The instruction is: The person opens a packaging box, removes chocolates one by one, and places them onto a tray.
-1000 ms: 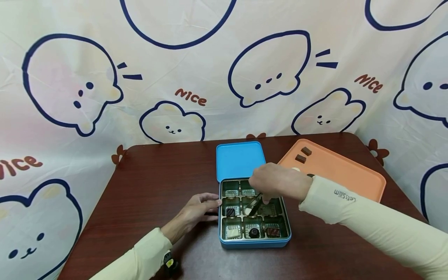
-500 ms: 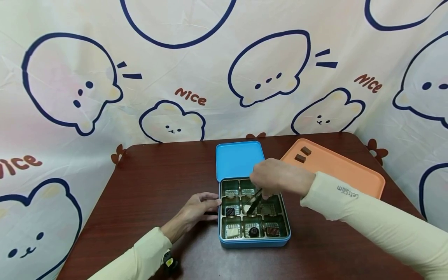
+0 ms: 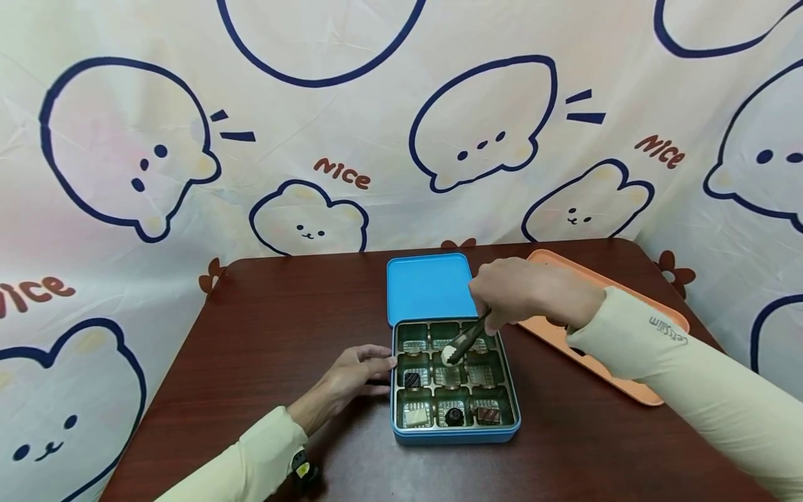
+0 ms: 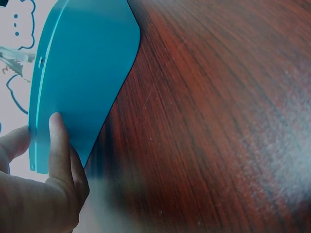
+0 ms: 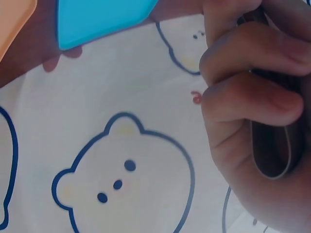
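The white sweet point(image 3: 448, 354) is in the tips of the tongs point(image 3: 469, 339), above the box point(image 3: 456, 437) near the line between its middle and back rows. Half a second ago it was down in the centre compartment; now it is lifted clear, and the right hand point(image 3: 530, 291) has moved up and to the right. That hand's fingers are curled round the tongs, as the right wrist view also shows. The left hand point(image 3: 350, 376) stays at the box's left side, thumb at the rim and fingers stretched loosely against the wall, touching without wrapping round it.

The box has nine compartments, three by three. Four sweets show inside: one dark striped sweet point(image 3: 412, 379) at middle left, and in the front row one pale square sweet point(image 3: 416, 417), one dark round sweet point(image 3: 454, 417) and one reddish-brown sweet point(image 3: 488, 415). One blue lid point(image 3: 430, 287) lies behind the box. On the right is one orange tray point(image 3: 643, 394); the two brown pieces seen there earlier are now hidden behind the right hand and arm. All stand on one dark table point(image 3: 301, 307).
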A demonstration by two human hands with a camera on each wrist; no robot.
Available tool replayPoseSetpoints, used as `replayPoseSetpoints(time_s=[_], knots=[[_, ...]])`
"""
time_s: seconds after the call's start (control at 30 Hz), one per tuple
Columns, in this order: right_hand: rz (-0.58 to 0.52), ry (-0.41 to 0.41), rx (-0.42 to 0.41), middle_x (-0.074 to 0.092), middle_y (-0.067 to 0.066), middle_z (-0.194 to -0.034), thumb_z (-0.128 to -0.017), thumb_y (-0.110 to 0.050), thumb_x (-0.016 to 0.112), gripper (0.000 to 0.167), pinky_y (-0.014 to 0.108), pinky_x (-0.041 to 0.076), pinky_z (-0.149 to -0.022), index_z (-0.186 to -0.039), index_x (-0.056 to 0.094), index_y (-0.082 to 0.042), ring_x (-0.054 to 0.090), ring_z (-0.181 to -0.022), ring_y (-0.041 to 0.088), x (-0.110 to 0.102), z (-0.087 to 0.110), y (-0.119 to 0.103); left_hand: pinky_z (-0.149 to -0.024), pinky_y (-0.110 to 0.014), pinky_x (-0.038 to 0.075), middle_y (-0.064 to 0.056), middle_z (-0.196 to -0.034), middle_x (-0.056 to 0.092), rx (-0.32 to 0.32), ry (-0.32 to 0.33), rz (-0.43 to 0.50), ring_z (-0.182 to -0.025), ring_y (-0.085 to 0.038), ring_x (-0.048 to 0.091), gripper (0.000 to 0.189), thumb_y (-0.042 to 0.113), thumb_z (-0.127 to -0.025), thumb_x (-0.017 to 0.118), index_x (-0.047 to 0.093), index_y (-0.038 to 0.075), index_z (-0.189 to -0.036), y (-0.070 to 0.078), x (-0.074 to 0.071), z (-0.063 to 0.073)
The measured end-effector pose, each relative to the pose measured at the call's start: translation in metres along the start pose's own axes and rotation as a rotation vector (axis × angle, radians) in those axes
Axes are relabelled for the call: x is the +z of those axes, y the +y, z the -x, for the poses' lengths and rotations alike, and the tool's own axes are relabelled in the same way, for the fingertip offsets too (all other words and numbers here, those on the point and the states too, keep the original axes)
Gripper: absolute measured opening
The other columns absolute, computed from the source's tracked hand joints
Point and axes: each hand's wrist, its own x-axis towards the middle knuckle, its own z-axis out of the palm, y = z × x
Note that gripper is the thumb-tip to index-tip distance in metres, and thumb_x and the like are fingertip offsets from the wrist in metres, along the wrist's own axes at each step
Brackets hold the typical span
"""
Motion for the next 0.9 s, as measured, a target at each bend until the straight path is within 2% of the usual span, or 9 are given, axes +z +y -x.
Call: replayPoseSetpoints(time_s=[0.13, 0.27, 0.4, 0.53, 0.6, 0.73, 0.9], knots=[[-0.031, -0.004, 0.012, 0.062, -0.007, -0.057, -0.085, -0.025, 0.080, 0.009, 0.024, 0.049, -0.052, -0.078, 0.078, -0.021, 0.057, -0.052, 0.007, -0.008, 0.008, 0.011, -0.080, -0.040, 0.062, -0.021, -0.117, 0.066, -0.002, 0.004, -0.003, -0.097, -0.025, 0.069, 0.046, 0.016, -0.095, 0.068, 0.053, -0.006, -0.133, 0.000, 0.000, 0.001], [-0.079, -0.015, 0.051, 0.062, -0.006, -0.059, -0.087, -0.024, 0.078, 0.008, 0.024, 0.049, -0.053, -0.081, 0.080, -0.020, 0.058, -0.053, 0.009, -0.016, 0.016, 0.026, -0.080, -0.040, 0.062, -0.021, -0.117, 0.066, 0.001, 0.003, 0.002, -0.095, -0.024, 0.069, 0.046, 0.015, -0.095, 0.068, 0.052, -0.007, -0.133, 0.000, 0.000, 0.000], [-0.111, -0.011, 0.095, 0.062, -0.003, -0.058, -0.089, -0.021, 0.076, 0.013, 0.025, 0.045, -0.051, -0.077, 0.078, -0.018, 0.055, -0.053, 0.011, -0.018, 0.022, 0.046, -0.081, -0.041, 0.062, -0.020, -0.117, 0.066, 0.004, -0.004, 0.002, -0.096, -0.025, 0.069, 0.047, 0.016, -0.096, 0.068, 0.052, -0.007, -0.133, 0.000, 0.000, 0.001], [-0.096, 0.014, 0.148, 0.062, -0.002, -0.057, -0.088, -0.022, 0.077, 0.018, 0.026, 0.044, -0.051, -0.070, 0.076, -0.020, 0.055, -0.056, 0.012, -0.014, 0.024, 0.072, -0.081, -0.040, 0.062, -0.021, -0.117, 0.066, 0.006, -0.004, -0.007, -0.096, -0.025, 0.069, 0.048, 0.017, -0.096, 0.068, 0.051, -0.007, -0.134, 0.001, 0.000, 0.001], [-0.105, 0.015, 0.176, 0.063, -0.001, -0.058, -0.087, -0.024, 0.078, 0.014, 0.026, 0.046, -0.053, -0.074, 0.078, -0.019, 0.057, -0.058, 0.012, -0.010, 0.025, 0.086, -0.081, -0.040, 0.062, -0.021, -0.117, 0.066, 0.004, -0.002, -0.013, -0.096, -0.025, 0.069, 0.048, 0.017, -0.096, 0.068, 0.051, -0.007, -0.134, 0.002, 0.000, 0.001], [-0.124, -0.023, 0.229, 0.063, 0.000, -0.061, -0.089, -0.026, 0.077, 0.014, 0.027, 0.045, -0.056, -0.083, 0.076, -0.013, 0.056, -0.062, 0.014, -0.003, 0.027, 0.113, -0.080, -0.041, 0.062, -0.021, -0.117, 0.066, 0.001, 0.001, -0.017, -0.096, -0.024, 0.069, 0.048, 0.016, -0.096, 0.068, 0.051, -0.007, -0.134, 0.002, 0.000, 0.002], [-0.149, -0.066, 0.304, 0.061, 0.001, -0.063, -0.089, -0.022, 0.076, 0.015, 0.024, 0.039, -0.053, -0.078, 0.074, -0.012, 0.049, -0.056, 0.012, 0.007, 0.032, 0.144, -0.080, -0.041, 0.062, -0.021, -0.118, 0.065, 0.002, 0.002, -0.015, -0.096, -0.024, 0.068, 0.049, 0.017, -0.095, 0.069, 0.051, -0.006, -0.135, 0.001, 0.001, 0.002]])
